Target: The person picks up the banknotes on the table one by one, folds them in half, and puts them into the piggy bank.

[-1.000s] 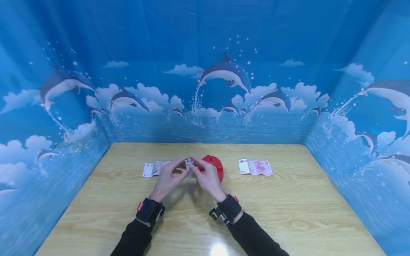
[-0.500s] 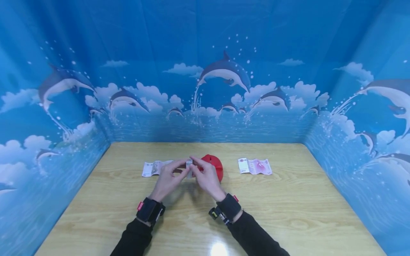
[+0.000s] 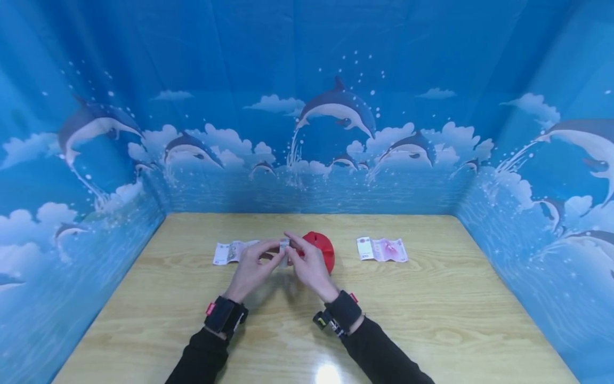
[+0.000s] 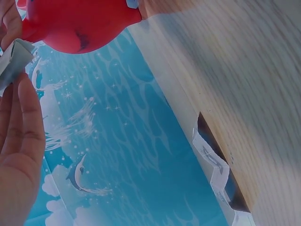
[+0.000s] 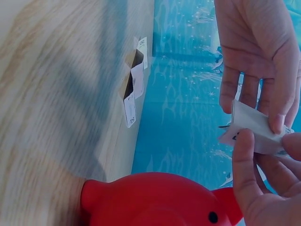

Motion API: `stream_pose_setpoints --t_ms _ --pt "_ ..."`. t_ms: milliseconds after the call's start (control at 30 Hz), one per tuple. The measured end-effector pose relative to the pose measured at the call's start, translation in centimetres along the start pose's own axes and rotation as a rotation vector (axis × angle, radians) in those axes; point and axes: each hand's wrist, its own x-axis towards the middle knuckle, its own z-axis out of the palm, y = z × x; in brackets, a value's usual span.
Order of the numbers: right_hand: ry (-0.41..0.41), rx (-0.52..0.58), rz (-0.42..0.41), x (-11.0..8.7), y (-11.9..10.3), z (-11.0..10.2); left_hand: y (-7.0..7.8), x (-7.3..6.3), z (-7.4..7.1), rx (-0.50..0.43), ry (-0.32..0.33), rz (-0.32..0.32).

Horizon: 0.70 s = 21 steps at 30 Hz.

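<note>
A folded banknote (image 3: pixel 284 245) is held up between both hands just left of the red piggy bank (image 3: pixel 324 247). My left hand (image 3: pixel 253 269) pinches its left side with thumb and fingertips. From the other side my right hand (image 3: pixel 310 266) grips it between thumb and forefinger. In the right wrist view, the thick folded note (image 5: pixel 256 123) stands between the two hands, partly covered by fingers. The left wrist view catches the note (image 4: pixel 18 59) at its left edge, with the pig's red body (image 4: pixel 80 23) beyond.
A creased, unfolded banknote (image 3: pixel 224 254) lies on the wooden table (image 3: pixel 408 309) left of the hands. Another pinkish, creased note (image 3: pixel 384 250) lies to the right of the piggy bank. A blue dolphin-print curtain (image 3: pixel 230 106) encloses the table's back and sides.
The right forefinger has shifted slightly along the note's upper end, and the note looks narrower at its top. The arms, piggy bank and notes on the table stay in place.
</note>
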Motion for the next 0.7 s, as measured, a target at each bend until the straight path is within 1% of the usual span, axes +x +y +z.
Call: stream_pose_setpoints --t_ms 200,333,467,700 --pt "-0.003 0.002 -0.018 0.1 0.0 0.0 0.0 0.0 0.1 0.011 0.003 0.002" --pt "-0.001 0.038 0.005 0.1 0.1 0.1 0.1 -0.1 0.1 0.016 0.0 -0.01" --pt "0.004 0.058 0.02 0.1 -0.2 0.1 0.1 -0.2 0.2 -0.002 -0.008 -0.021" --pt "0.003 0.023 0.01 -0.8 -3.4 -0.6 0.1 -0.1 0.3 -0.02 -0.015 -0.04"
